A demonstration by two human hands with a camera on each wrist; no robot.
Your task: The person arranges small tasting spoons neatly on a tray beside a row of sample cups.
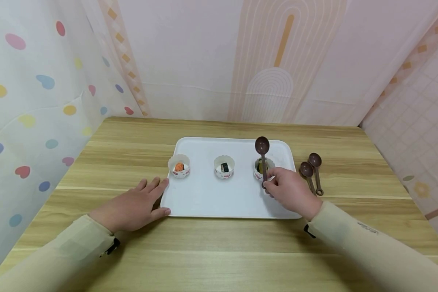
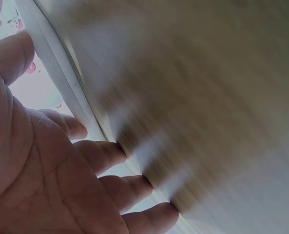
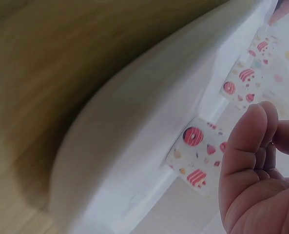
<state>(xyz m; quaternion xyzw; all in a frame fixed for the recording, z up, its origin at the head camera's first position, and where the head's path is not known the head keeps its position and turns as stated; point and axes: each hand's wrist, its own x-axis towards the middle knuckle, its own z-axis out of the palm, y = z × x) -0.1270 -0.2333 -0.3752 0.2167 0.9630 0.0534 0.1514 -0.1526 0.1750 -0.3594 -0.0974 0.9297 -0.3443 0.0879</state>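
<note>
Right hand (image 1: 290, 190) pinching the dark-brown, round-bowled, plastic-looking spoon (image 1: 263, 151) near its handle end, over the white rectangular tray (image 1: 219, 202) | probably light, stiff, kinda slick, tough; handle's the grab spot imo | left hand (image 1: 136, 207) spread, nothing gripped, at tray's left edge

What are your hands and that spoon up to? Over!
Right hand pinching brown spoon by its handle, near rightmost paper cup. Left hand at left edge of white tray. Nothing visibly blocking the spoon.
</note>
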